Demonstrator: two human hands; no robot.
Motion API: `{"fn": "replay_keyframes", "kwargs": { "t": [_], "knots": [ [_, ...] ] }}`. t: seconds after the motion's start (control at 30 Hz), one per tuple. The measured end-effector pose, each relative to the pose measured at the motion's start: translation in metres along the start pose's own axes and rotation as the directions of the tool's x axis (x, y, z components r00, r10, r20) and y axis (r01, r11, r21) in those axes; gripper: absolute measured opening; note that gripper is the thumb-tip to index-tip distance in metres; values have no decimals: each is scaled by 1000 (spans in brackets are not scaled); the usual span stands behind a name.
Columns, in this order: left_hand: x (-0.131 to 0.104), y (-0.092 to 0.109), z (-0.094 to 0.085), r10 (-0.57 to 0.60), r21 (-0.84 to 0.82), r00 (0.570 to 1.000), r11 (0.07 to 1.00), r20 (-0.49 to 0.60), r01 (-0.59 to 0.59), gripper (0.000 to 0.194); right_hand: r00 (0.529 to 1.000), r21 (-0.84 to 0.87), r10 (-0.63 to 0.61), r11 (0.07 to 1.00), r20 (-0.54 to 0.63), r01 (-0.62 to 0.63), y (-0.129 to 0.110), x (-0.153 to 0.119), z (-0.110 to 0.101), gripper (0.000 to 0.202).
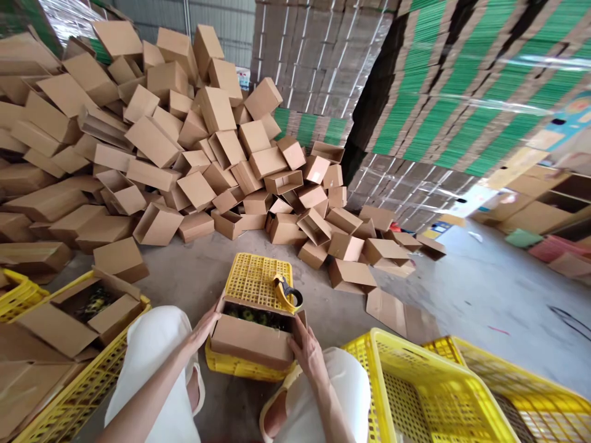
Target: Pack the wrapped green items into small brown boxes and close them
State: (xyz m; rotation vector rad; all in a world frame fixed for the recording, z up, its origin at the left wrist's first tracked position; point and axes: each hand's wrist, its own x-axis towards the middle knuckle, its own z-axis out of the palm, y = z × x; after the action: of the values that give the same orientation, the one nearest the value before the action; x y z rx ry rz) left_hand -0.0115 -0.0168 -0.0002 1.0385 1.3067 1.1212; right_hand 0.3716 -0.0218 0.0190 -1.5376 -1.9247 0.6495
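Carton of green contents rested on a yellow crate, tape dispenser just beyond; left hand lay along one end, right hand against the other, fingers open, not clamped

Background: loose heap of brown cartons | behind: green-striped flat cardboard stacks, corrugated wall | far right: green sheet beside pink sheets | right floor: thin dark cable
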Motion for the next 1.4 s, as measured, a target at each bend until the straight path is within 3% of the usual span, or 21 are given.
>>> {"fn": "replay_keyframes", "kwargs": {
  "t": [0.1,0.23,0.43,0.53,0.67,0.73,0.83,0.9,1.0,1.1,1.2,1.3,1.4],
  "knots": [
    [-3,-2,0,-3,20,1000,1000,-13,3,69,999,-36,-18,999,32,19,-5,-2,-1,66],
    [-6,-3,-2,14,26,998,1000,65,-15,70,996,-97,30,995,88,-21,-15,-1,-7,44],
    [-19,-3,3,-29,150,990,989,136,8,83,998,-127,25,992,63,-17,-20,-5,-3,38],
    [-25,-9,11,10,376,994,925,110,-51,98,1000,-176,30,984,-2,-30,-20,-9,6,45],
    [-28,-17,21,20,552,996,832,85,-64,101,998,-134,-34,991,-52,26,-27,-12,8,74],
    [-28,-19,24,57,591,996,801,73,-89,102,998,-62,-53,997,-15,52,-32,-11,3,78],
    [-29,-20,26,89,629,993,769,72,-115,111,994,-2,-55,998,96,55,-37,-9,-3,53],
    [-29,-20,28,95,635,993,764,65,-115,116,982,-41,-89,994,167,98,-40,-9,-2,42],
    [-29,-20,32,94,613,995,784,36,-96,112,976,-211,-75,970,202,118,-45,-13,10,41],
    [-27,-19,35,78,548,997,834,3,-67,103,992,-306,-42,949,117,77,-47,-20,28,51],
    [-25,-14,30,57,468,998,882,5,-53,96,993,-228,-120,967,-4,116,-40,-23,39,61],
    [-22,-11,18,59,354,998,933,11,-60,78,983,-109,-129,987,-130,115,-24,-19,32,60],
    [-16,-18,5,40,211,995,977,-94,-19,69,959,-80,-49,996,-279,27,-3,-16,17,57]
  ]
}}
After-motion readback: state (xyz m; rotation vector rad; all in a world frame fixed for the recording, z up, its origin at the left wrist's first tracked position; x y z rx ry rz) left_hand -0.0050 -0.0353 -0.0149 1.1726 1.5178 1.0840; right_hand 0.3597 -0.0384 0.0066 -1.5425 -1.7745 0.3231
